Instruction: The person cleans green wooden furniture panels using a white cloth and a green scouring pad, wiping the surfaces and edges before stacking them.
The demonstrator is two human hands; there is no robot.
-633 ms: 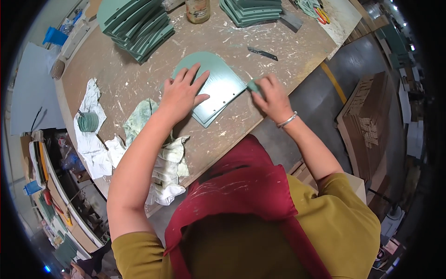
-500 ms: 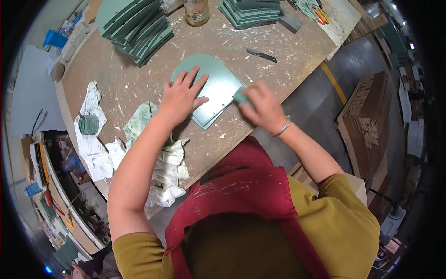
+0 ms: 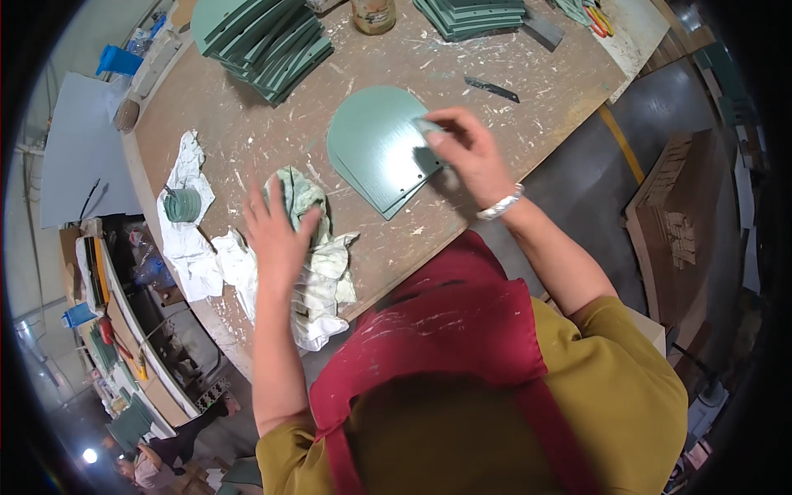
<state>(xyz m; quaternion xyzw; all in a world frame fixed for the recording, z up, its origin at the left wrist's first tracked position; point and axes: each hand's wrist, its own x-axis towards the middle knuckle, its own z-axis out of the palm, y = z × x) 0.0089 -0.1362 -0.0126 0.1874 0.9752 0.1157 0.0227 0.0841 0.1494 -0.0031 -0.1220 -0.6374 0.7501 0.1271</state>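
Note:
Two green rounded panels (image 3: 371, 136) lie one on the other, slightly out of line, with small holes along the straight edge. My right hand (image 3: 476, 161) is above their right side, pinching a small pale-green piece (image 3: 427, 128) that looks like a folded abrasive pad or cloth; blur keeps me from telling which. Fingers spread, my left hand (image 3: 279, 239) is over the crumpled rags, beside a green-stained cloth (image 3: 304, 196). Whether it touches the cloth I cannot tell. White rags (image 3: 318, 285) lie under and beside that hand.
Stacked green panels (image 3: 264, 45) and a second stack (image 3: 470, 18) stand at the far side, with a jar (image 3: 374, 15) between them. A dark flat strip (image 3: 492, 89) lies right of the panels. A green coil (image 3: 182, 205) sits on white cloth. Wooden boards (image 3: 681, 223) are stacked beyond the table.
My left hand has left the panels and moved left to the rags. My right hand has lifted from the panel's edge with the pale-green piece. The whole view has shifted slightly.

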